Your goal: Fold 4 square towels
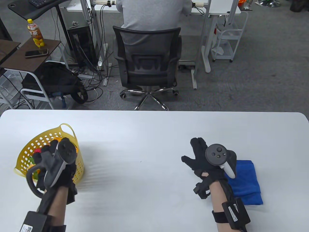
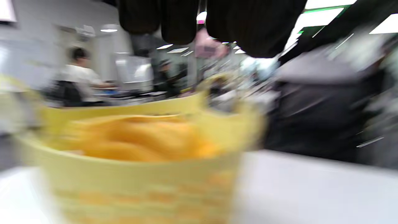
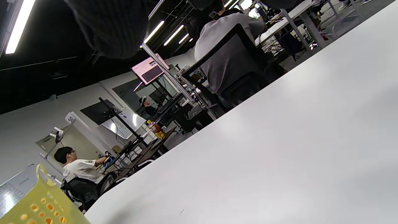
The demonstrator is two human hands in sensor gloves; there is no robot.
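Note:
A yellow perforated basket (image 1: 70, 135) stands at the table's left with coloured towels in it; an orange towel (image 2: 140, 140) shows on top in the blurred left wrist view. My left hand (image 1: 49, 151) hovers over the basket's opening, fingers pointing down into it; I cannot tell whether it holds anything. A folded blue towel (image 1: 246, 183) lies flat at the table's right. My right hand (image 1: 196, 154) is open and empty, fingers spread, over the bare table just left of the blue towel.
The white table (image 1: 144, 135) stretches between the basket and the blue towel. Beyond its far edge a person sits in an office chair (image 1: 147, 62). The basket's edge shows in the right wrist view (image 3: 40, 202).

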